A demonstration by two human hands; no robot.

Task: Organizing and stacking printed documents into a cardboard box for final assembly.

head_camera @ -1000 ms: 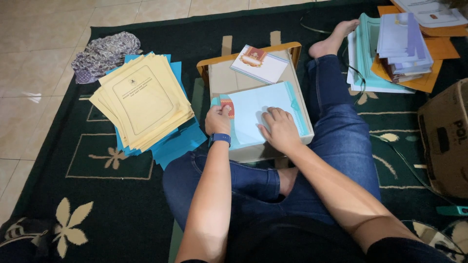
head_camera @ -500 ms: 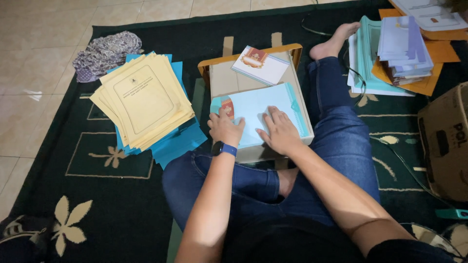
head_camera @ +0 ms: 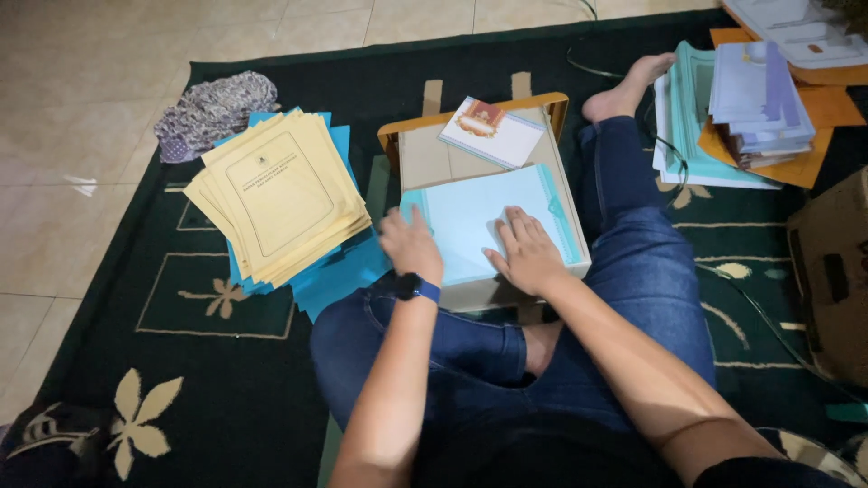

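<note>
I sit cross-legged on a dark green rug with a small wooden lap table (head_camera: 425, 145) in front of me. A light blue folder (head_camera: 470, 212) lies flat on it. My right hand (head_camera: 526, 253) rests palm down on the folder, fingers spread. My left hand (head_camera: 411, 246), a dark watch on its wrist, sits at the folder's left edge; whether it grips the edge I cannot tell. A white card (head_camera: 493, 131) with a red and gold emblem lies at the table's far side.
A fanned stack of yellow folders (head_camera: 280, 199) over blue folders (head_camera: 339, 271) lies left of the table. A patterned cloth (head_camera: 212, 108) sits beyond it. Stacks of papers and orange folders (head_camera: 759, 99) are at the far right, and a cardboard box (head_camera: 832, 280) at the right edge.
My left hand slid from the folder's upper left corner down to its left edge. The small red item near that corner is out of sight now. The right hand has barely moved.
</note>
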